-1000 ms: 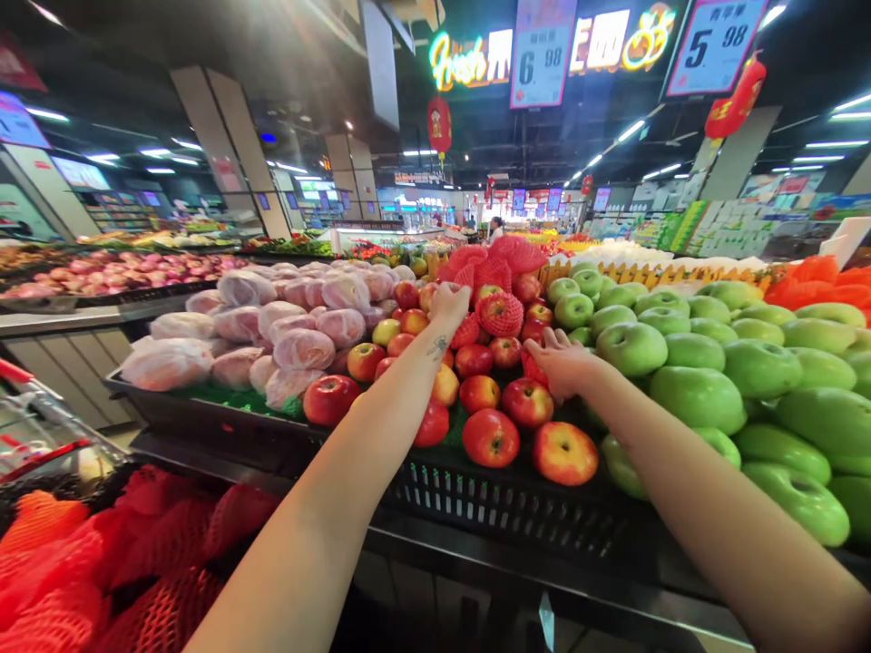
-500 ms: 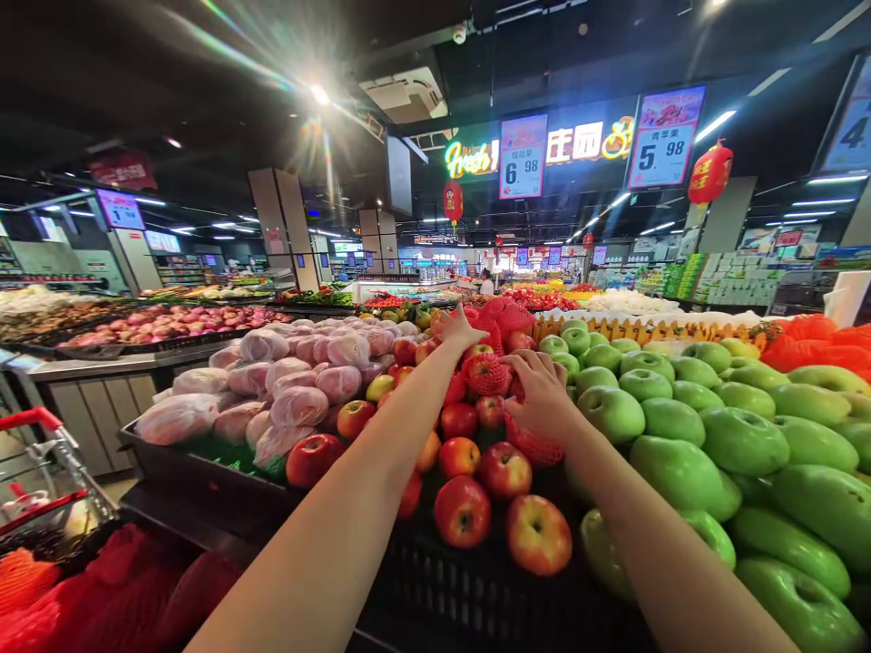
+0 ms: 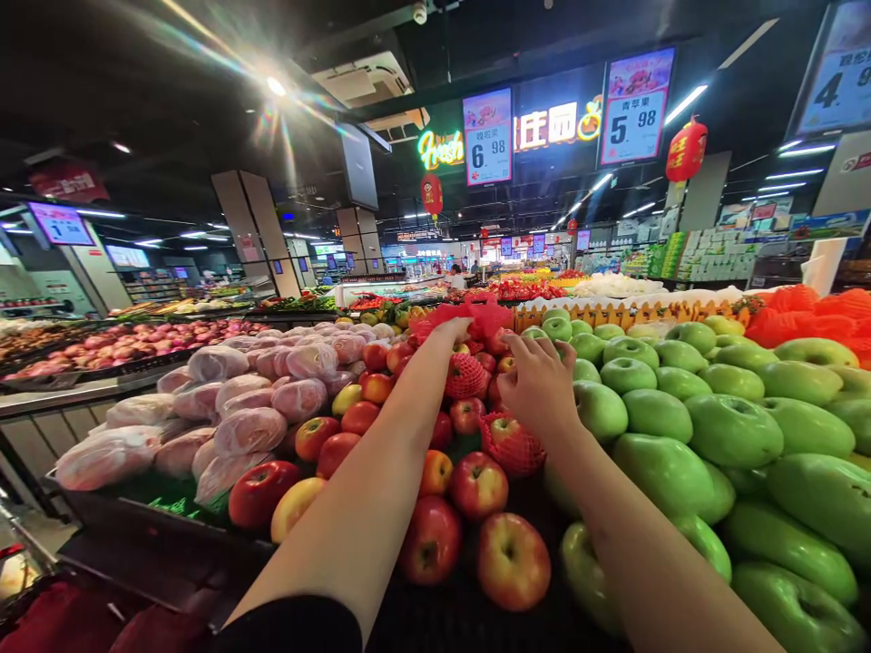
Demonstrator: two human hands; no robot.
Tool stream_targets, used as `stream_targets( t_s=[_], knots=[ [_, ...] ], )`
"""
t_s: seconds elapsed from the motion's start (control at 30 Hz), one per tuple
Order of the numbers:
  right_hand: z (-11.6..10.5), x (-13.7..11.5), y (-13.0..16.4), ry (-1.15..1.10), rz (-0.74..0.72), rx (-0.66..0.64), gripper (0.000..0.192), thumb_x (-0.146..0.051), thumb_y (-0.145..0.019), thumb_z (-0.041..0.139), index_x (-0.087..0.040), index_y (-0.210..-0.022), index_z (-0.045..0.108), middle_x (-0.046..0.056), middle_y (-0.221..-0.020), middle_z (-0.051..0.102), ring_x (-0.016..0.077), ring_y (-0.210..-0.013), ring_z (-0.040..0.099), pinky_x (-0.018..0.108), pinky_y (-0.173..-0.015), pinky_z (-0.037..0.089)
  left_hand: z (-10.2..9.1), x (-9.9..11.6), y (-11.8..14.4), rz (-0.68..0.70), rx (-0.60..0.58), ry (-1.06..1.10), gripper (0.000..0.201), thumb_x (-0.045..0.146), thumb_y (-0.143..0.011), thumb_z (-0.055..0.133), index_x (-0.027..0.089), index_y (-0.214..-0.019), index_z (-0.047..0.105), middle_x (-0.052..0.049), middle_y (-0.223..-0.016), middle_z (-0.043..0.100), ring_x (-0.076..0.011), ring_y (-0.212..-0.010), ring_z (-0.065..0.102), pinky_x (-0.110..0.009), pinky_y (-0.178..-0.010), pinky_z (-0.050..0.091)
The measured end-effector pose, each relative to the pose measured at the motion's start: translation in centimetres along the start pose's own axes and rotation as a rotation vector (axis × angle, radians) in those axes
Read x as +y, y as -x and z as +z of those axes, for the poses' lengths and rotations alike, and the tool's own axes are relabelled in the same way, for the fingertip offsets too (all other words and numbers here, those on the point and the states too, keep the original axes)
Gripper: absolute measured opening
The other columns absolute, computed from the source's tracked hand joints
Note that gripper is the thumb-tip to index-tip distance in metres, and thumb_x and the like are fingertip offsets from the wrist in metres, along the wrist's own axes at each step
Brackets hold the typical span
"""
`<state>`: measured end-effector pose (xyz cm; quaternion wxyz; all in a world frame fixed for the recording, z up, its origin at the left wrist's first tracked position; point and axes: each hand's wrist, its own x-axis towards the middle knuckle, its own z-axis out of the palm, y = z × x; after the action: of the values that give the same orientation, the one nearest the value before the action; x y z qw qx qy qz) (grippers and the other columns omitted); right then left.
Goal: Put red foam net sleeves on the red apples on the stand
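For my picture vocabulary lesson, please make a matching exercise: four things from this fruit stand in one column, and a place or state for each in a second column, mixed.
Things:
1. left hand
2. right hand
3. green apples
4. pink wrapped fruit

Places or states:
A. piled on the right side of the stand
B. far back, at the red foam nets
C. over the red apples, beside a netted apple
D. piled on the left side, in thin wrapping

Pairs: 1-B, 2-C, 3-A, 4-D
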<state>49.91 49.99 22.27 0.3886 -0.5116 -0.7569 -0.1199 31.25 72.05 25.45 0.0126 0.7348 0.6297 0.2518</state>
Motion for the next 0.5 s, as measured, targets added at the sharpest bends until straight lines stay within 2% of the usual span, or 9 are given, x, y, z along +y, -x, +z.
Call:
stream_targets(
  t_s=[0.1, 0.17, 0.27, 0.33, 0.4, 0.5],
  knots=[
    [-0.1, 0.0, 0.0, -0.004, 0.081, 0.051, 0.048, -0.022, -0.093, 0.050, -0.019, -0.140, 0.061, 0.014, -0.134, 0.070, 0.0356, -0.129, 0.056, 0.058, -0.119, 0.025, -1.5, 0.1, 0.3, 0.093, -0.044, -0.047, 0.047, 0.020, -0.097, 0.069, 0.017, -0.143, 0.061, -0.015, -0.154, 0.059, -0.0297, -0.139, 0.060, -0.052, -0.119, 0.047],
    [-0.1, 0.1, 0.0, 0.003, 0.141, 0.090, 0.049, -0.024, -0.093, 0.051, -0.017, -0.142, 0.059, 0.015, -0.135, 0.069, 0.0368, -0.129, 0.056, 0.058, -0.118, 0.027, -2.9, 0.7, 0.8, 0.149, -0.025, -0.064, 0.056, 0.012, -0.094, 0.065, 0.014, -0.149, 0.057, -0.018, -0.156, 0.056, -0.0314, -0.141, 0.058, -0.046, -0.121, 0.045],
    [0.1, 0.3, 0.1, 0.039, 0.220, 0.113, 0.058, -0.026, -0.094, 0.051, -0.011, -0.150, 0.051, 0.021, -0.142, 0.063, 0.0400, -0.132, 0.054, 0.061, -0.117, 0.030, -4.7, 2.3, 2.2, 0.241, 0.002, -0.062, 0.065, 0.010, -0.089, 0.064, 0.013, -0.152, 0.054, -0.019, -0.155, 0.058, -0.0314, -0.142, 0.058, -0.038, -0.121, 0.043],
    [0.3, 0.6, 0.1, 0.064, 0.265, 0.115, 0.066, -0.027, -0.092, 0.052, -0.007, -0.154, 0.045, 0.026, -0.147, 0.057, 0.0424, -0.134, 0.052, 0.062, -0.115, 0.034, -5.2, 3.3, 3.7, 0.342, -0.008, -0.061, 0.064, 0.010, -0.086, 0.063, 0.013, -0.149, 0.057, -0.017, -0.154, 0.060, -0.0291, -0.142, 0.057, -0.035, -0.122, 0.041],
    [0.6, 1.0, 0.2, 0.072, 0.295, 0.113, 0.076, -0.026, -0.088, 0.056, -0.007, -0.160, 0.037, 0.029, -0.153, 0.049, 0.0446, -0.137, 0.049, 0.062, -0.112, 0.039, -5.1, 4.1, 5.7, 0.517, -0.086, -0.074, 0.063, 0.011, -0.082, 0.064, 0.012, -0.145, 0.060, -0.016, -0.152, 0.061, -0.0282, -0.142, 0.057, -0.035, -0.124, 0.040],
    [1.1, 1.7, 0.1, 0.075, 0.273, 0.067, 0.096, -0.022, -0.081, 0.063, -0.017, -0.168, 0.022, 0.028, -0.164, 0.035, 0.0460, -0.145, 0.043, 0.063, -0.110, 0.042, -4.8, 4.6, 8.6, 0.758, -0.291, -0.090, 0.076, 0.013, -0.071, 0.072, 0.012, -0.146, 0.059, -0.016, -0.157, 0.056, -0.0313, -0.148, 0.052, -0.039, -0.129, 0.035]
  ],
)
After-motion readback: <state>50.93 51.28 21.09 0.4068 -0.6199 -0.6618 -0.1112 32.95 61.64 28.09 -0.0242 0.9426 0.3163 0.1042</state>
